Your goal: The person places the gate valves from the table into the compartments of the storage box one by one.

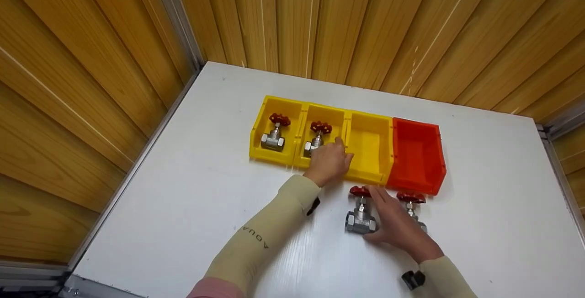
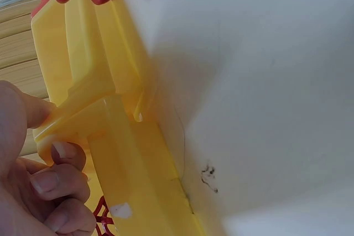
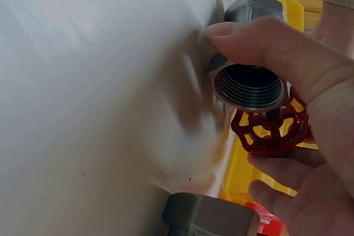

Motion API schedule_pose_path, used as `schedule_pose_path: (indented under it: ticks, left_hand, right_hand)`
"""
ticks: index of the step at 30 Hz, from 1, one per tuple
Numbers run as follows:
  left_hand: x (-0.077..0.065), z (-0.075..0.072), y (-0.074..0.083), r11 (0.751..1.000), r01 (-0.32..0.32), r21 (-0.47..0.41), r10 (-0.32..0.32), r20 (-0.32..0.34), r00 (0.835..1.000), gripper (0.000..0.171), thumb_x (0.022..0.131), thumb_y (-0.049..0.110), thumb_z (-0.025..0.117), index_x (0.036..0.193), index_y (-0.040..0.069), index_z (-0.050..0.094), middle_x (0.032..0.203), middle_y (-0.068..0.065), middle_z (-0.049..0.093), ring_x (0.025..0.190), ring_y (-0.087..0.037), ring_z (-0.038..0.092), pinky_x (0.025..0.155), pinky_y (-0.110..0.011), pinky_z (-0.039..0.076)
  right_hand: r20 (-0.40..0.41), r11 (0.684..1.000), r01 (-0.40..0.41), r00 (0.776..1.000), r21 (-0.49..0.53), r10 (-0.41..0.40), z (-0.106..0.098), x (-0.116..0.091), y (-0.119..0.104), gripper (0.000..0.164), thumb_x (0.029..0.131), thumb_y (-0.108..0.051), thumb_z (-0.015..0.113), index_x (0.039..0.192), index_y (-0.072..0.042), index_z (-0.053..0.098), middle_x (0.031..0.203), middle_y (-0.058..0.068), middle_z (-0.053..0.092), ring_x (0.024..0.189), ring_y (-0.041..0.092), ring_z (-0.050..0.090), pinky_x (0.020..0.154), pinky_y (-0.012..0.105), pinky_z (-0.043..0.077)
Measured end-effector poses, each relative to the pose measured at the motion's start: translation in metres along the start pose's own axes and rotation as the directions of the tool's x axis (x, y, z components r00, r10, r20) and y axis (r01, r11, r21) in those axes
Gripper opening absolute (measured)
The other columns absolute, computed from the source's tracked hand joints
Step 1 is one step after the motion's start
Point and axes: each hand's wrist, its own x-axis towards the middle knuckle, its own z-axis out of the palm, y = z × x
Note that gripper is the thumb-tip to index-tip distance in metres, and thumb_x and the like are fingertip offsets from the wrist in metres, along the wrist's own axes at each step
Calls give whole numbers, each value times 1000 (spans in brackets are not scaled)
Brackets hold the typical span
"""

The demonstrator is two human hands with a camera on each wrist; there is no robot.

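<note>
My left hand [image 1: 328,163] is at the front of the second yellow bin [image 1: 331,113]. Its thumb and index finger pinch the bin's wall [image 2: 83,109] in the left wrist view. Inside that bin stands a gate valve [image 1: 315,144] with a red handwheel, partly hidden by the hand. On the table, my right hand [image 1: 396,227] grips another gate valve [image 1: 360,221], thumb against the metal body and fingers by the red handwheel [image 3: 271,131]. The threaded opening [image 3: 249,87] of this valve faces the right wrist camera. Behind the right hand is a further valve [image 1: 411,198], partly covered.
The leftmost yellow bin [image 1: 257,145] contains a valve [image 1: 273,141]. Right of the second bin, a third yellow bin [image 1: 368,147] and a red bin [image 1: 416,151] complete the row. Wood-patterned walls [image 1: 292,23] border the white table [image 1: 183,188].
</note>
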Motion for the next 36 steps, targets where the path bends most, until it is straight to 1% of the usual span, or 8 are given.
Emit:
schedule_pose_path:
  ticks: [5,10,15,17,21,27,33,36]
  left_hand:
    - [0,0,0,1000,3,-10,-3,5,1000,58,96,51,49,131,6,54,74,-1,66,58,-14,59,49,-28,49]
    - [0,0,-1,1000,7,-15,-7,10,1000,57,96,51,49,131,6,54,76,-1,66,60,-15,60,52,-29,51]
    - [0,-1,0,1000,9,-12,-9,19,1000,59,97,52,48,133,6,53,76,-2,66,60,-15,60,52,-29,51]
    - [0,-1,0,1000,9,-12,-9,23,1000,60,97,51,48,134,5,52,75,-2,66,59,-15,60,52,-29,51]
    - [1,0,1,1000,8,-11,-7,19,1000,60,97,50,50,135,5,52,74,-2,66,59,-15,60,52,-30,51]
    - [0,0,0,1000,2,-4,-2,-5,1000,55,96,49,51,129,5,56,71,-1,64,54,-15,57,46,-28,46]
    - [0,1,0,1000,1,-13,-1,0,1000,55,96,49,51,129,5,56,67,0,61,51,-13,51,43,-26,40]
    - [0,0,0,1000,5,-16,-5,2,1000,54,96,50,50,128,6,56,68,0,61,51,-12,50,42,-26,39]
  right_hand:
    - [8,1000,-12,1000,28,11,-3,0,-1,123,56,-27,95,153,-10,21,154,12,32,130,34,46,102,51,43]
    - [12,998,-18,1000,55,17,-6,1,-2,125,57,-27,94,155,-13,18,155,11,30,133,34,45,101,52,44]
    - [45,995,-57,998,78,54,-10,2,-4,125,59,-26,93,156,-18,14,157,7,27,132,31,45,98,51,46]
    - [51,995,-68,997,73,65,-12,3,-5,125,60,-27,93,155,-19,14,157,7,27,132,31,45,99,51,46]
    - [35,997,-56,998,53,54,-14,4,-5,123,59,-26,93,155,-15,17,157,9,28,135,32,43,100,50,45]
    - [12,999,-44,999,25,44,-19,6,-7,122,59,-26,93,154,-14,18,156,10,28,133,33,44,98,49,46]
    - [17,996,-82,997,35,82,-29,11,-11,122,62,-27,92,155,-20,14,157,7,25,135,32,42,97,47,48]
    - [23,995,-83,996,51,82,-34,13,-12,123,63,-26,92,156,-23,12,158,5,24,135,31,42,96,46,48]
